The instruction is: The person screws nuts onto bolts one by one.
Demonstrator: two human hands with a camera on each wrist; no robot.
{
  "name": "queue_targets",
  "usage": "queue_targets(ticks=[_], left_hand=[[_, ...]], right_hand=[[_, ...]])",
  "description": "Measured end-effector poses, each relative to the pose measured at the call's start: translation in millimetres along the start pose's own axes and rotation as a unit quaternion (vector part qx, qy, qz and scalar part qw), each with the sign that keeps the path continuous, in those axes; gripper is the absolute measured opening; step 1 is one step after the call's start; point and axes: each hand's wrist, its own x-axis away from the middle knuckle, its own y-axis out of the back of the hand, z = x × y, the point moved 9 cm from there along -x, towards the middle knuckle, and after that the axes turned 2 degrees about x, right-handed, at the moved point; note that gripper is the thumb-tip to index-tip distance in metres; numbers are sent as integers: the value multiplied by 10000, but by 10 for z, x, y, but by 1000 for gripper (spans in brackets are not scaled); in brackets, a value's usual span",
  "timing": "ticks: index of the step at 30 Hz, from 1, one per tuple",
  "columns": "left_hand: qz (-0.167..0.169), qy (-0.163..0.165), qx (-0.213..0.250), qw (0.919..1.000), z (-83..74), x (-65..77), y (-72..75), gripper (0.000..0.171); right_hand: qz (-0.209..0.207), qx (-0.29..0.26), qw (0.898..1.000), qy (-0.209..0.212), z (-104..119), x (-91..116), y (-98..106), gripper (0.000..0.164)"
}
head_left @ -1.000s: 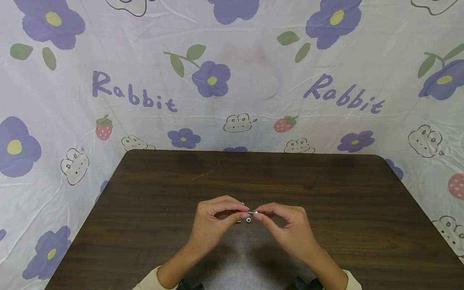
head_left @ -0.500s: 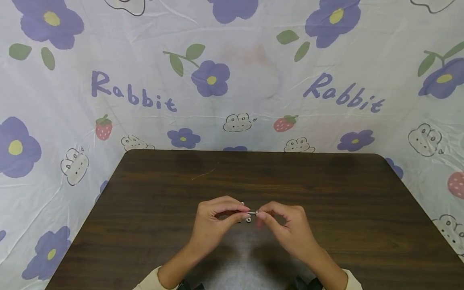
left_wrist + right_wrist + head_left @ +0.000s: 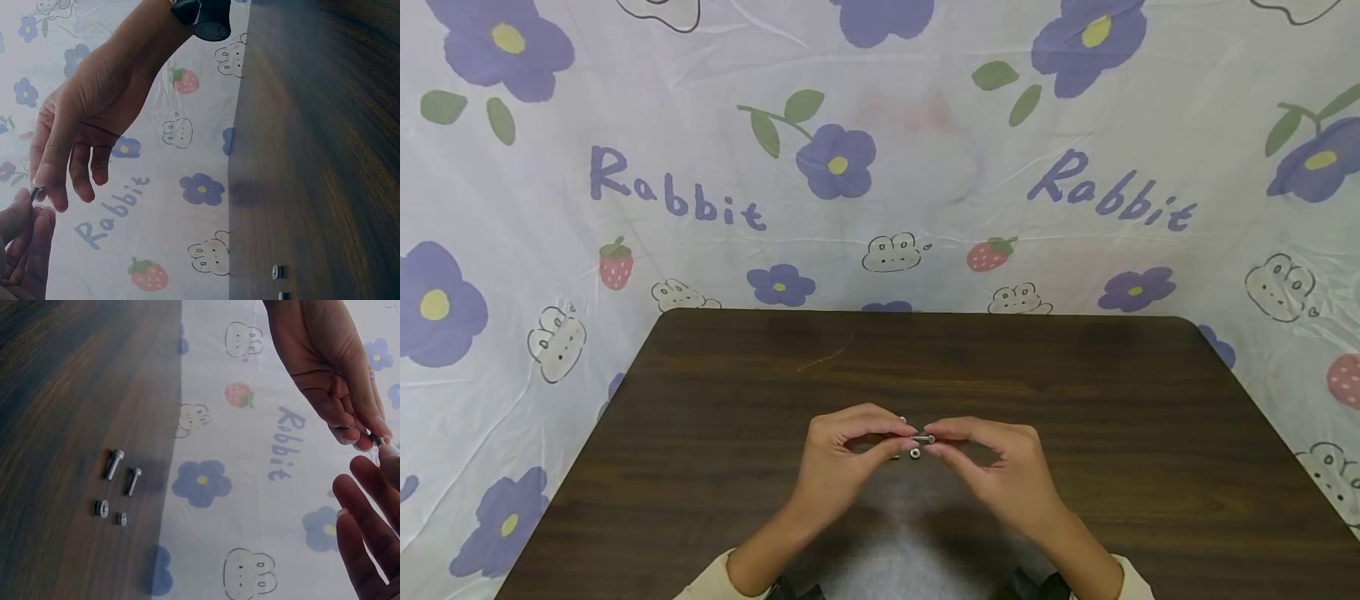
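Observation:
In the head view my left hand (image 3: 842, 446) pinches a small silver bolt (image 3: 922, 438) between thumb and index finger. My right hand (image 3: 1003, 450) has thumb and index fingertips at the bolt's thicker right end, which shows between them. Its other fingers are spread in the right wrist view. Fingertips hide much of the bolt in both wrist views. Below the hands, a silver nut (image 3: 915, 454) sits on the table. The right wrist view shows two bolts, a larger bolt (image 3: 115, 464) and a smaller bolt (image 3: 134, 481), beside a larger nut (image 3: 102, 509) and a smaller nut (image 3: 122, 519).
The dark wooden table (image 3: 737, 383) extends on both sides of the hands. Behind it hangs a white cloth (image 3: 925, 192) printed with purple flowers, strawberries and rabbits. A thin pale scratch-like line (image 3: 825, 360) lies toward the back of the tabletop.
My right fingertips shift at the bolt's end, closing in half a second ago and now a little further parted, with more of the end showing. My left hand holds nearly still.

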Motion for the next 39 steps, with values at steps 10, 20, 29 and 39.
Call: queue_targets(ticks=[10,20,29,39], left_hand=[[100,-11,40,9999,1,41,-27,12],[56,-63,18,10000,13,65,-21,12],[5,-98,-43,9999,12,78,-8,12],[96,-125,-44,9999,15,91,-15,13]], right_hand=[[60,-39,9999,-122,-59,55,-25,18],[231,-67,9989,-408,-100,83,-63,29],[109,102,9999,-41,-38,79,-49,43],[20,-4,9995,308,32,87,-63,39]])
